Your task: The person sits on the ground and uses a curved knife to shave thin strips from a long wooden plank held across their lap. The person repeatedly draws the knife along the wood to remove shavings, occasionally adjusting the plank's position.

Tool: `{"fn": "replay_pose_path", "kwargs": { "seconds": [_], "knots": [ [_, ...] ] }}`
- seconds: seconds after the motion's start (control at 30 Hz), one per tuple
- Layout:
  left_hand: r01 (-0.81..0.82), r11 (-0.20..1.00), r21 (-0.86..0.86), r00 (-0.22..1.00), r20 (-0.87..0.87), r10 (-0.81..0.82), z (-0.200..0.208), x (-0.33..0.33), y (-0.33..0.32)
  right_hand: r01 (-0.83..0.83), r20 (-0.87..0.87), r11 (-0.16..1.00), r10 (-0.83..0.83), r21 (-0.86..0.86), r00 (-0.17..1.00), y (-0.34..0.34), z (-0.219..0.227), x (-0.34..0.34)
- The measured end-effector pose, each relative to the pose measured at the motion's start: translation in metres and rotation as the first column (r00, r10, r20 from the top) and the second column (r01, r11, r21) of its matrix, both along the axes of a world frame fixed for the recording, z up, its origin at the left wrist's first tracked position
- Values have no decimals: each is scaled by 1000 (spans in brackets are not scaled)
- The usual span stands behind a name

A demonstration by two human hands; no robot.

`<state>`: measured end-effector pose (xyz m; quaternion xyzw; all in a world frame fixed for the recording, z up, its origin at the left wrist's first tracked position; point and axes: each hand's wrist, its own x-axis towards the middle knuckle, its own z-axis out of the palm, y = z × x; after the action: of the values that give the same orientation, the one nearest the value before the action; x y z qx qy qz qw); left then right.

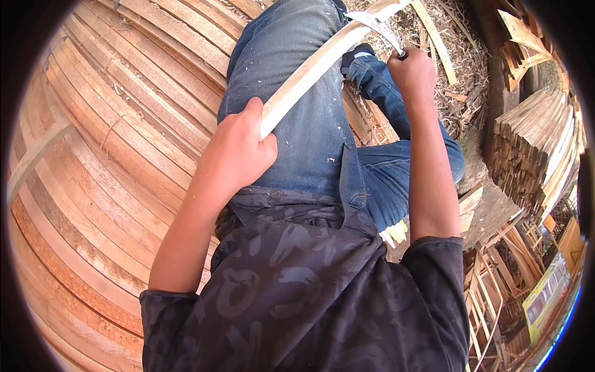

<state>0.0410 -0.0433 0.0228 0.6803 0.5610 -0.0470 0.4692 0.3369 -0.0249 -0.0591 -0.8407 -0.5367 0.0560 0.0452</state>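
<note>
My left hand [240,147] is closed around the near end of a long, pale wooden strip [312,75], with the thumb along its side. From there the strip slants up and away to the right across my jeans, and its far end leaves the top of the view. In my right hand [412,74], closed in a fist, is the dark handle of a curved knife [379,28] with a silvery blade. The blade lies across the strip near its far end; whether its edge bites into the wood I cannot tell.
Long sawn boards [118,130] lie side by side under and left of me. Wood shavings [462,37] cover the ground at upper right, with a loose strip [437,43] among them. A stack of cut wood [533,142] and a colourful printed sheet [546,301] are at the right.
</note>
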Motion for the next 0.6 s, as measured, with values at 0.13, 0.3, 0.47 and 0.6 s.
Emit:
{"fn": "replay_pose_path", "kwargs": {
  "seconds": [0.13,0.3,0.47,0.6],
  "knots": [
    [-13,1000,-10,1000,6,13,-3,-9,-1,-245,-126,968,235,-64,964,-12,18,-31],
    [47,998,-46,996,-69,-50,8,6,4,285,-57,953,-292,-99,955,5,-12,34],
    [8,999,-53,999,-44,-10,4,-3,6,-109,-143,994,111,26,984,-12,13,-11],
    [23,999,-46,998,-60,-26,4,2,3,-54,-27,998,54,-16,998,-11,-4,2]
  ]
}}
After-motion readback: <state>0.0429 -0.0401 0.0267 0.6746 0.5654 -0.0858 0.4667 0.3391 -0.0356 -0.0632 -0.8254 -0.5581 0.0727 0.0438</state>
